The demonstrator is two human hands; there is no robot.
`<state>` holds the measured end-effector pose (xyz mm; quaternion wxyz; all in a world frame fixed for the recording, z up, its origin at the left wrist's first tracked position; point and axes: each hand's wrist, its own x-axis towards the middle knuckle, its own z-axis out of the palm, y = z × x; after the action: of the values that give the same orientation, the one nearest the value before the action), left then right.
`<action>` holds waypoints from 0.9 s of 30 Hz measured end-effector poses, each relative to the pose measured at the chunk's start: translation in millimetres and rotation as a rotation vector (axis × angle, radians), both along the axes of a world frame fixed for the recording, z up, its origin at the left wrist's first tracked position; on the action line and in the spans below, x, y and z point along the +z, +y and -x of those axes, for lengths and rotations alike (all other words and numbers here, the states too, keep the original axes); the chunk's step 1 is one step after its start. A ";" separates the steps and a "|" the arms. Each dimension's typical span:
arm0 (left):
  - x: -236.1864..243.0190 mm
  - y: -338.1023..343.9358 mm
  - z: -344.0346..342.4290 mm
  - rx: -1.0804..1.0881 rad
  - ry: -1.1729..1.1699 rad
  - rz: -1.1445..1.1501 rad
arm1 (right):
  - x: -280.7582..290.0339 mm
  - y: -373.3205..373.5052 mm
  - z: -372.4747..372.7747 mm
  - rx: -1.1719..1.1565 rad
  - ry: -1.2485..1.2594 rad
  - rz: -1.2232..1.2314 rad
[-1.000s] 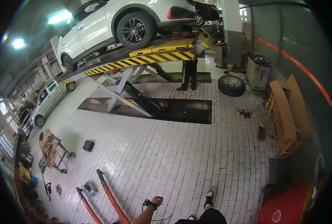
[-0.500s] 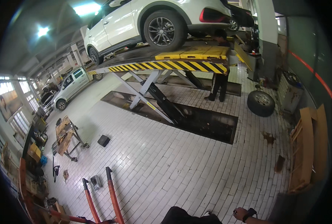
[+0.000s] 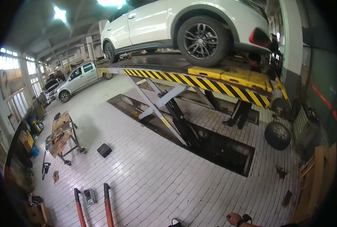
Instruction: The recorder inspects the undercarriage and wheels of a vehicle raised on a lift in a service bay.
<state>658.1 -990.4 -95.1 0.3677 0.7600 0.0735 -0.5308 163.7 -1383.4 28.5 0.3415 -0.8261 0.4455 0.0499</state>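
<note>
Brown panels (image 3: 316, 181) with slatted frame (image 3: 307, 173): upright along right edge of tiled floor (image 3: 157, 178); material unclear. Rust-brown patch (image 3: 287, 198): flat, elongated, on floor just beside them.

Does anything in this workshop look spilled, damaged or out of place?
Yes, at the picture's right: two irregular brown patches break up the white rectangular floor tiles; I can't tell whether they are stains or damage. Beyond them, a black-tyred wheel with a grey rim lies loose on its side, off any vehicle.

light: glaring ceiling lamps (image 3: 60, 14), bright left windows (image 3: 10, 62) | floor (image 3: 145, 166): soft sheen | edges: black vignette, fisheye bend
</note>
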 end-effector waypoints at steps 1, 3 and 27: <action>-0.3 -17.7 -29.6 -0.010 -0.014 0.010 | 19.8 2.9 -12.2 -0.014 -0.018 0.039; 3.2 -56.6 -92.5 -0.033 -0.053 0.034 | 33.8 -20.5 -23.7 -0.015 0.123 -0.006; 41.6 -315.5 -468.6 0.062 -0.101 0.060 | -144.8 -317.2 -422.7 -0.356 0.183 -0.079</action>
<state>1126.7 -1305.9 -53.5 0.4100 0.7717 0.0625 -0.4821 586.4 -1700.6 -116.3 0.3352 -0.7122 0.6115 0.0809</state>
